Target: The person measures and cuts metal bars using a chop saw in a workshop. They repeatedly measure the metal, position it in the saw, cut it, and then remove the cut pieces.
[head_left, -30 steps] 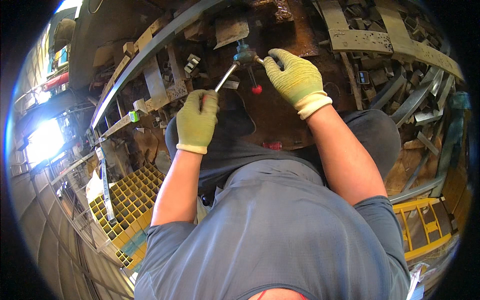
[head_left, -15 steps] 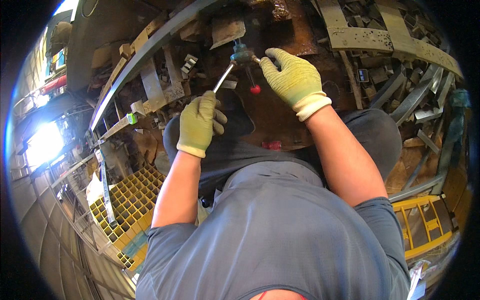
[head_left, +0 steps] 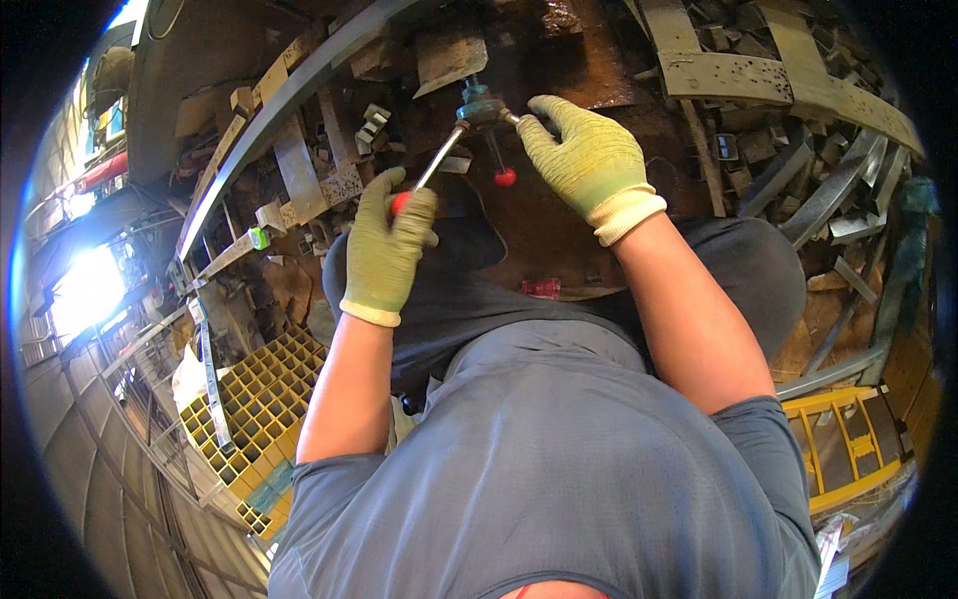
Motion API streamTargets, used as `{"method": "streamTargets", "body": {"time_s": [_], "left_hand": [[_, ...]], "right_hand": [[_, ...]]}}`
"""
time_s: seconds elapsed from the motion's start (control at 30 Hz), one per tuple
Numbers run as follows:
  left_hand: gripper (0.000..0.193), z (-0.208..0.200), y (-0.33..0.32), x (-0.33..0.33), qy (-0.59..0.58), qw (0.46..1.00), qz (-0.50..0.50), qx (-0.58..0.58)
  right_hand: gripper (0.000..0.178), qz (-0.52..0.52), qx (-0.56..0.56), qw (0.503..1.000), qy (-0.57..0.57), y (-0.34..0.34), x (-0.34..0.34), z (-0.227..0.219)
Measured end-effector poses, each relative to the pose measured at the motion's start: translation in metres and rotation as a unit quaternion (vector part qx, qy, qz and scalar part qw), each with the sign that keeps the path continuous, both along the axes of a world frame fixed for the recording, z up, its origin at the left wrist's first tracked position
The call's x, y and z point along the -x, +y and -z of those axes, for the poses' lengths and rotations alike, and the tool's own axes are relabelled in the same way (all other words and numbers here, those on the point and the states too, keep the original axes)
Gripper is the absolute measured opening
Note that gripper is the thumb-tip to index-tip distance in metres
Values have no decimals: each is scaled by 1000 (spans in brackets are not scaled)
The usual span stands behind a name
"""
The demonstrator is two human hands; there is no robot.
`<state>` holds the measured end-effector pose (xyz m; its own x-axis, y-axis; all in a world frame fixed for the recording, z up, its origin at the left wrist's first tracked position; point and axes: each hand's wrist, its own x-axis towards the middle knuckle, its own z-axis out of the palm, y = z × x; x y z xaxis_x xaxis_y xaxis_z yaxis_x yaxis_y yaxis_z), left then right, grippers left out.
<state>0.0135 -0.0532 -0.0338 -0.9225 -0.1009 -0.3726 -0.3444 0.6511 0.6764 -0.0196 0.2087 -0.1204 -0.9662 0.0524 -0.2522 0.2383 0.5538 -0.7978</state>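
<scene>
A blue-green hub (head_left: 481,108) with several shiny metal levers sits ahead of me near the top of the view. My left hand (head_left: 387,240), in a yellow-green work glove, is curled round the red-knobbed end of the left lever (head_left: 437,160). Part of its red knob (head_left: 400,204) shows between thumb and fingers. My right hand (head_left: 591,155), gloved alike, closes on the right lever (head_left: 510,118), whose outer end the glove hides. Between the hands, a third lever points toward me and ends in a free red ball knob (head_left: 505,178).
A long curved metal bar (head_left: 269,120) runs along the left. Cut metal pieces (head_left: 373,125) lie beyond it, with more scrap at the right. At the lower left stands a stack of yellow square tubes (head_left: 259,399); a yellow frame (head_left: 848,449) is at the lower right.
My left hand has moved slightly up and turned, and the red knob now shows in its grip. The levers have shifted a little. My right hand has barely moved.
</scene>
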Motion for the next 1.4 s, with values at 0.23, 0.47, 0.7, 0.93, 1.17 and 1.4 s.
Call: {"method": "streamTargets", "body": {"time_s": [0.23,0.47,0.7,0.93,1.17,1.4], "left_hand": [[64,-5,10,14,125,961,160,186],[62,-8,60,101,-59,906,265,324],[49,24,60,109,1,894,276,352],[54,19,59,121,-60,900,287,324],[73,-19,39,91,-27,936,223,269],[71,-30,5,24,-31,952,166,255]], "right_hand": [[45,9,-26,995,101,-10,-6,11],[47,7,-51,994,101,-9,-5,6],[47,12,-36,995,93,-11,-4,9],[46,18,-38,993,106,-11,-6,9],[45,17,-17,996,83,-9,-4,10],[45,22,-12,995,101,-9,-3,13]]}}
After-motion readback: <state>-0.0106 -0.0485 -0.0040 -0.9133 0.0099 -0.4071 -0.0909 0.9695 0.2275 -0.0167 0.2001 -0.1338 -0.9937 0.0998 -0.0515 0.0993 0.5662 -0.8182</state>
